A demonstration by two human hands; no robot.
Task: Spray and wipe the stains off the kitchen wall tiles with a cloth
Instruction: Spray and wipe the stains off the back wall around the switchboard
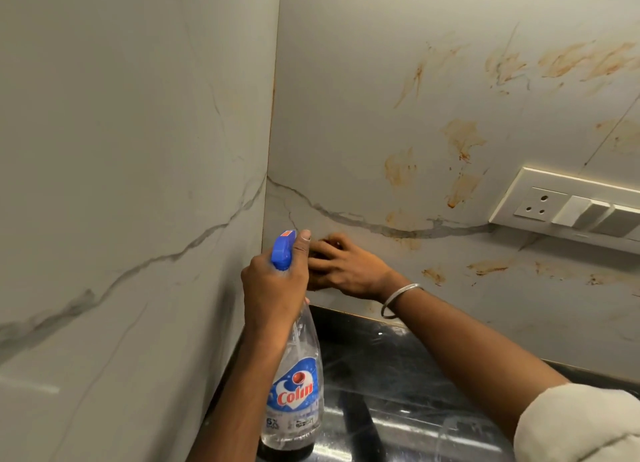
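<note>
My left hand (273, 288) grips the neck of a clear spray bottle (294, 385) with a blue trigger head and a "Colin" label, thumb raised beside the nozzle. The bottle is upright in front of the corner. Just behind it, my right hand (349, 271), with a metal bangle on the wrist, holds a dark cloth (317, 252) against the back wall tile (346, 115) low near the corner; most of the cloth is hidden. Orange-brown stains (462, 139) are smeared across the tile to the right and above my hands.
A white socket and switch panel (568, 205) sticks out of the back wall at right. A glossy black countertop (381, 364) runs below the tiles. The marbled side wall (121, 150) closes in on the left.
</note>
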